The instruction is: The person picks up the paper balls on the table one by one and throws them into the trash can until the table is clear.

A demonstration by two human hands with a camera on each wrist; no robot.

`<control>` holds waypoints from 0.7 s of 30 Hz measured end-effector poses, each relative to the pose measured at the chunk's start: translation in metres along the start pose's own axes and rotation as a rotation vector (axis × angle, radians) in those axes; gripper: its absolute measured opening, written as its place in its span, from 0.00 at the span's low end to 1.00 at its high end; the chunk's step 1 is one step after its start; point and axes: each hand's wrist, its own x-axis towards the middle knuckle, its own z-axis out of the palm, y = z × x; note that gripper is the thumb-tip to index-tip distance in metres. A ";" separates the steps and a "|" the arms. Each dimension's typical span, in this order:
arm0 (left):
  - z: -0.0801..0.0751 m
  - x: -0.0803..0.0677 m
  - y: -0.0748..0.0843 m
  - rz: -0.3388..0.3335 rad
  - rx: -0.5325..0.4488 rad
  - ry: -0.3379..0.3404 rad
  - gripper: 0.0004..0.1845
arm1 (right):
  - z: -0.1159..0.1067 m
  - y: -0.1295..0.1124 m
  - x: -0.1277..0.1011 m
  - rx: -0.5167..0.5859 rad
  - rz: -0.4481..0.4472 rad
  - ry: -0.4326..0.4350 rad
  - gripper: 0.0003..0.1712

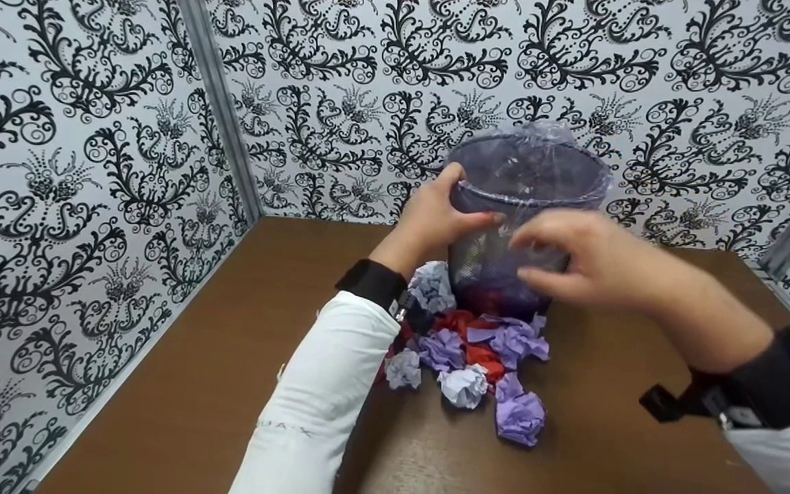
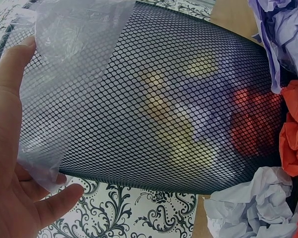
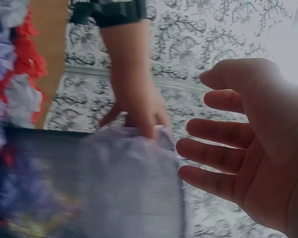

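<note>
A dark mesh wastebasket (image 1: 463, 261) stands upright at the back, a clear plastic bag (image 2: 77, 54) lining it and folded over its rim. Through the mesh show red, purple and yellow crumpled pieces. At the rim's left side my left hand (image 1: 433, 213) holds the bag's folded edge, the thumb across the front; its other fingers are partly hidden. My right hand (image 1: 597, 257), blurred in the head view, hovers in front of the basket. In the right wrist view its fingers (image 3: 211, 153) are spread, bent a little, with nothing between them.
Crumpled paper balls lie heaped at the basket's foot: purple (image 1: 520, 415), white (image 1: 463, 385) and red (image 1: 483, 358). They rest on a brown table (image 1: 230, 343). Patterned wall panels (image 1: 340, 110) enclose it at the back and left.
</note>
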 end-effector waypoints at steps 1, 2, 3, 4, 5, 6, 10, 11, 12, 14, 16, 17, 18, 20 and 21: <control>0.000 0.000 0.000 -0.003 -0.005 -0.004 0.40 | 0.007 0.002 -0.005 0.016 0.029 -0.024 0.18; 0.000 0.000 0.000 -0.007 -0.012 -0.008 0.40 | 0.014 0.004 -0.009 0.030 0.059 -0.045 0.18; 0.000 0.000 0.001 -0.009 -0.014 -0.009 0.40 | 0.022 0.007 -0.013 0.048 0.078 -0.062 0.18; 0.000 0.001 0.001 -0.011 -0.013 -0.010 0.40 | 0.029 0.010 -0.018 0.067 0.106 -0.083 0.19; 0.000 0.001 0.001 -0.013 -0.013 -0.011 0.40 | 0.037 0.013 -0.022 0.083 0.131 -0.104 0.20; 0.000 0.001 0.001 -0.014 -0.012 -0.011 0.40 | 0.044 0.017 -0.026 0.093 0.148 -0.125 0.21; 0.001 0.002 -0.001 -0.009 0.010 0.001 0.41 | 0.069 0.028 -0.042 0.135 0.237 -0.205 0.28; 0.001 0.002 -0.001 -0.007 0.011 0.004 0.41 | 0.075 0.031 -0.045 0.147 0.255 -0.219 0.29; 0.001 0.002 -0.002 -0.006 0.014 0.008 0.41 | 0.081 0.034 -0.049 0.158 0.269 -0.227 0.31; 0.001 0.003 -0.002 -0.008 0.017 0.009 0.42 | 0.093 0.039 -0.056 0.180 0.290 -0.230 0.33; 0.002 0.003 -0.001 -0.011 0.021 0.010 0.42 | 0.103 0.043 -0.062 0.200 0.306 -0.223 0.34; 0.002 0.003 -0.001 -0.012 0.023 0.009 0.42 | 0.108 0.044 -0.063 0.205 0.310 -0.216 0.34; 0.002 0.003 -0.001 -0.013 0.023 0.007 0.42 | 0.112 0.046 -0.065 0.206 0.307 -0.207 0.34; 0.002 0.003 -0.002 -0.012 0.022 0.006 0.42 | 0.120 0.047 -0.067 0.202 0.310 -0.186 0.34; 0.002 0.003 -0.002 -0.009 0.019 0.008 0.42 | 0.124 0.048 -0.068 0.196 0.312 -0.175 0.33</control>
